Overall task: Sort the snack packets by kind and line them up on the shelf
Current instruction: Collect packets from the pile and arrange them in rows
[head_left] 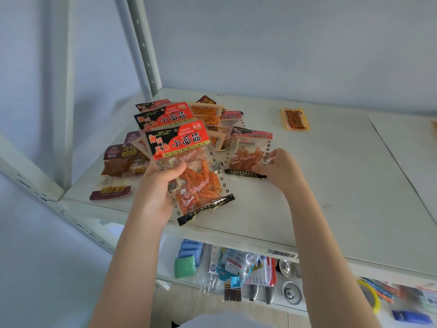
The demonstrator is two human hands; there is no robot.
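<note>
The scene is lit brightly and evenly by soft, cool light, and only faint shadows are cast on the white shelf (331, 176) beneath the snack packets (186, 162). Straight lines are bent by wide-angle distortion, as is seen in the leaning upright post (144, 46). The centre is rendered sharp, while the goods (411, 317) below are smeared by blur toward the bottom right edge.

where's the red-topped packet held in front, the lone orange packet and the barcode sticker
red-topped packet (201, 183), head view, on the orange sticks in its clear window
lone orange packet (295, 119), head view, on the dark sticks in its middle
barcode sticker (281, 253), head view, on its black bars
</note>
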